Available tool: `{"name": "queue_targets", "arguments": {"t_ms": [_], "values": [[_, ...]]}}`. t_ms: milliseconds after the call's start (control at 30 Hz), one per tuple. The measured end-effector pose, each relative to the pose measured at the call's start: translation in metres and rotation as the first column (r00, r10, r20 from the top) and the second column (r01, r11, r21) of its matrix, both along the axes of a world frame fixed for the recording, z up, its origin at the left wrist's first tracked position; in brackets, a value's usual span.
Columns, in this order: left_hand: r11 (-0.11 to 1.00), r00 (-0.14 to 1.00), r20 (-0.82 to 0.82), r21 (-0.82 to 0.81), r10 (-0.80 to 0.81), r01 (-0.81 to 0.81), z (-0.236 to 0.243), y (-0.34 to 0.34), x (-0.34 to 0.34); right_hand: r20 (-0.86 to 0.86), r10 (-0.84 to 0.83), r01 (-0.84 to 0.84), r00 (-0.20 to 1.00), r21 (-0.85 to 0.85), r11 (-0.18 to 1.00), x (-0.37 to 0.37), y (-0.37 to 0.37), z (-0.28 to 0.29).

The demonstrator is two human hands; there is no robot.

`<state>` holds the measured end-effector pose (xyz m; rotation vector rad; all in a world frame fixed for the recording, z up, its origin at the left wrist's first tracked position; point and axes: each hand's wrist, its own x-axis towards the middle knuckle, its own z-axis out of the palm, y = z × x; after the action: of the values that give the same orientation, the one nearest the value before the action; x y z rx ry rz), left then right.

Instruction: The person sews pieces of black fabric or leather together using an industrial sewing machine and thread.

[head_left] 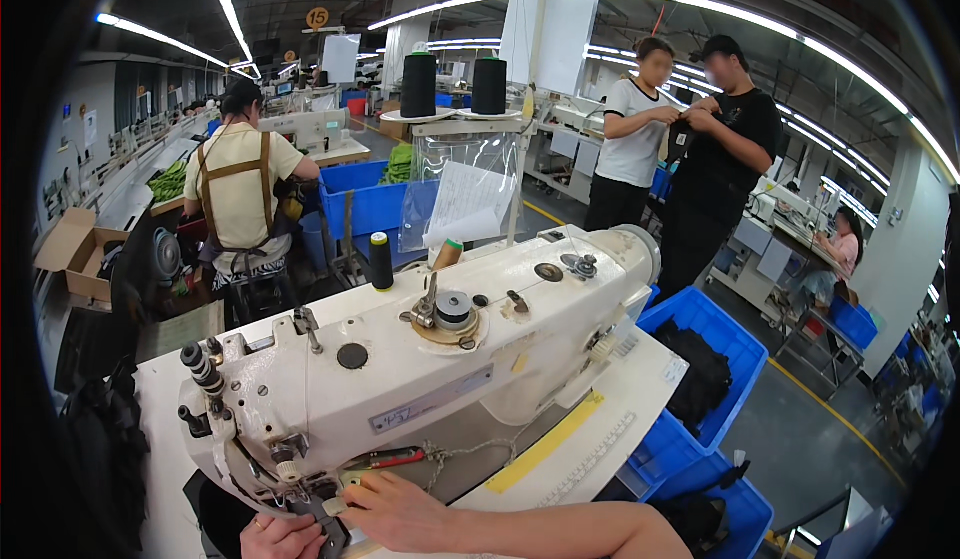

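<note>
A white industrial sewing machine [430,359] fills the middle of the view. Below its needle area, black fabric [222,515] lies at the left end of the bed. My left hand [283,538] is closed on a dark edge of this fabric, close beside the presser foot [325,507]. From the right, my right hand [400,511] reaches in with its fingers bent and drawn together at the foot; what its fingertips hold is hidden. Behind that hand, a red-handled tool [395,457] and a loose light cord [440,454] lie on the bed.
Blue bins [735,359] with black fabric stand to the right. Black fabric [100,459] hangs at the left edge. Thread spools [381,262] stand behind the machine. One person [240,179] sits ahead left; two people [735,129] stand ahead right, handling a dark item.
</note>
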<state>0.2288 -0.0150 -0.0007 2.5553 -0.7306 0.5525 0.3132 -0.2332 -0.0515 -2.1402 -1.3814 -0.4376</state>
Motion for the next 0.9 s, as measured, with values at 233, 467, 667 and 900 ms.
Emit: {"name": "queue_targets", "arguments": {"t_ms": [233, 467, 667, 900], "values": [[1.000, 1.000, 0.020, -0.007, -0.012, 0.012, -0.003, 0.002, 0.001, -0.012, 0.012, -0.012, 1.000, 0.040, 0.999, 0.003, 0.003, -0.002], [1.000, 0.999, 0.051, -0.027, -0.011, 0.012, -0.003, 0.001, 0.001, -0.205, 0.074, -0.076, 0.976, 0.001, 0.997, 0.004, -0.003, 0.005], [1.000, 0.998, 0.068, -0.016, -0.004, 0.005, -0.001, 0.001, -0.001, -0.166, 0.108, -0.102, 0.980, 0.045, 0.994, 0.003, -0.003, 0.009], [1.000, 0.998, 0.056, -0.023, -0.011, 0.013, -0.001, 0.002, 0.000, -0.170, 0.118, -0.125, 0.978, -0.030, 0.992, 0.003, -0.001, 0.006]]}}
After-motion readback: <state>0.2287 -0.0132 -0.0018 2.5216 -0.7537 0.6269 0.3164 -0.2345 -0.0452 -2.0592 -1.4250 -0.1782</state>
